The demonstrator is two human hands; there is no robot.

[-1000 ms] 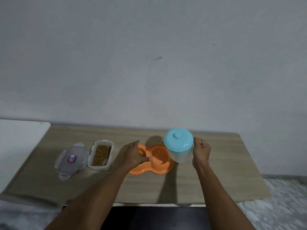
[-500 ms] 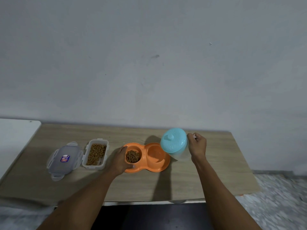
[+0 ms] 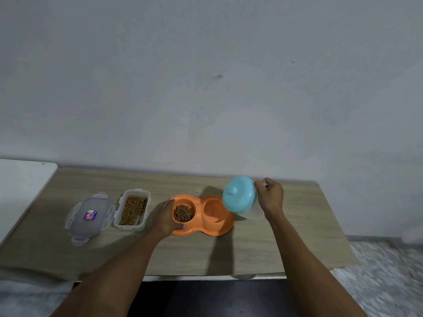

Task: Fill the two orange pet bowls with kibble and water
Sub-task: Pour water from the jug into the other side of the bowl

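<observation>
An orange double pet bowl (image 3: 223, 227) lies on the wooden table (image 3: 263, 248). Its left cup holds brown kibble (image 3: 183, 213); its right cup (image 3: 214, 211) looks orange inside, and I cannot tell if there is water in it. My left hand (image 3: 166, 217) grips the bowl's left rim. My right hand (image 3: 270, 195) grips the handle of a clear jug with a turquoise lid (image 3: 239, 196), tilted to the left over the right cup.
A clear container of kibble (image 3: 132, 210) stands left of the bowl, its loose lid (image 3: 88, 217) beside it. A white surface (image 3: 20, 181) adjoins the table's left end. A grey wall runs behind; the floor lies to the right.
My right hand has tipped the jug leftward over the right cup. My left hand slid from on top of the left cup to its rim, uncovering the kibble.
</observation>
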